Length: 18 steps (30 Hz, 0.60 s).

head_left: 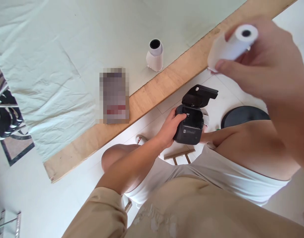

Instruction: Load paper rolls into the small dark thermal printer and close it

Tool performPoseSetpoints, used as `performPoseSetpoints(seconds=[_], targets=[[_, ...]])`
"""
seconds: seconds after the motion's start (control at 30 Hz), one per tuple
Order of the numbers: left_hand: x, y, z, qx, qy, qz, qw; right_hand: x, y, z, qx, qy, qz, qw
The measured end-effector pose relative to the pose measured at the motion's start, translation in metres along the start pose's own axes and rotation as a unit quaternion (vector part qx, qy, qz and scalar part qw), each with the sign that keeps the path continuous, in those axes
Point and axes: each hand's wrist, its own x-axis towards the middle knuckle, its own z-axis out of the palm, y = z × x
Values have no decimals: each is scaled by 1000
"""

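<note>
Right hand point(268, 62) raised close to the camera, top right, blurred; fingers point(231, 71) curled around a white paper roll point(232, 44), thumb across its side, pinching it. Roll's hollow core end faces the camera. Roll is in the air, well above the floor and off the bench edge.

Left hand point(170, 127) lower, centre frame; fingers wrapped round the left side of a small black label printer point(189, 127), thumb point(180, 117) lying on its top edge. Printer lid point(199, 96) is flipped open and stands up at the far side, the paper bay showing dark. Printer held over the lap, just off the bench edge, not resting on the bench. Whether its underside touches the knee, cannot tell.

Left forearm bare, beige sleeve point(99, 215) at the elbow; white shorts point(216, 172) and bare knees below the printer.

Bench point(167, 82) runs diagonally, wood edge bare, the rest covered by a wrinkled pale cloth point(55, 66). On the cloth: a white cylinder-shaped device point(155, 54) with a dark ribbed opening on top, standing near the edge; a flat pixelated rectangular item point(114, 96) lying at the cloth's edge, well apart from both hands.

White tiled floor point(30, 191) under everything; a dark round disc point(243, 115) on the floor to the right of the printer, partly hidden by the thigh.
</note>
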Motion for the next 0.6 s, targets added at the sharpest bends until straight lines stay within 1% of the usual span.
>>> performPoseSetpoints(seconds=[0.03,0.07,0.1,0.13,0.2,0.27,0.33,0.4,0.47,0.5,0.53,0.57,0.6], targets=[[-1,1,0,2,0,-1,1000,15,-4,2,-55,3,-16,998],[-2,2,0,2,0,0,1000,32,-7,5,-116,3,-16,993],[-4,3,0,2,-1,0,1000,48,-8,10,-189,9,-14,982],[-5,4,0,1,-2,-3,1000,64,-6,16,-237,-7,-4,971],[-8,5,2,-3,-5,-8,1000,90,0,31,-294,-35,38,954],[-10,6,2,-9,-3,-12,1000,106,9,42,-312,-57,83,945],[-12,5,2,-15,-1,-15,1000,111,11,46,-317,-69,108,940],[-14,5,1,-21,-2,-16,1000,108,4,44,-321,-67,101,939],[-14,6,0,-25,-6,-18,1000,101,-13,42,-323,-43,54,944],[-14,6,0,-25,-7,-20,999,98,-23,44,-321,-33,22,946],[-14,7,0,-24,-6,-22,999,95,-33,48,-321,-35,-8,946],[-13,7,-1,-23,-5,-23,999,93,-42,55,-320,-54,-25,946],[-12,8,-1,-23,-4,-22,999,92,-49,65,-332,-94,-32,938]])
